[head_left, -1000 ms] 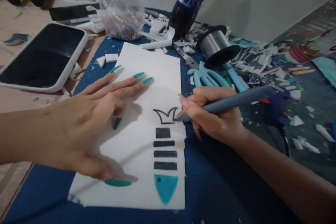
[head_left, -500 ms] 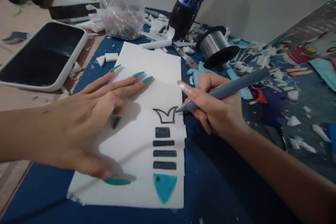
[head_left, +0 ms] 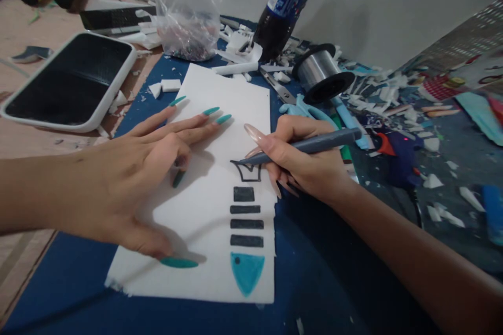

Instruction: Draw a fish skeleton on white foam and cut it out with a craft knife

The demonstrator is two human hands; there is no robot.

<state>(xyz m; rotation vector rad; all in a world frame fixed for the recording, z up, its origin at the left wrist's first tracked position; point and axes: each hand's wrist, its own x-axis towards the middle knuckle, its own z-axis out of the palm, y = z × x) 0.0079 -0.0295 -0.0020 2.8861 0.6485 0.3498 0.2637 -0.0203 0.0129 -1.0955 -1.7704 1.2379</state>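
My left hand (head_left: 145, 188) lies spread on a white foam sheet (head_left: 188, 282), fingers apart and nothing held. In my right hand (head_left: 306, 162) is a grey marker (head_left: 326, 140), gripped like a pen, its tip at the upper left of a black tail outline (head_left: 250, 180). Several dark bars run below the outline, then a blue fish head (head_left: 247, 272) with a dark eye, pointing toward me. Part of the tail outline is hidden behind the marker and my fingers.
A phone (head_left: 70, 84) lies at the left. Behind the sheet stand a clear bag of small bits (head_left: 188, 36) and a dark bottle (head_left: 275, 26). Scissors (head_left: 281, 89), a wire spool (head_left: 320, 73) and white foam scraps (head_left: 432, 180) lie at the right.
My right hand has moved left with the marker, from the tail outline's right tip to its upper left. My left hand stays spread on the sheet.
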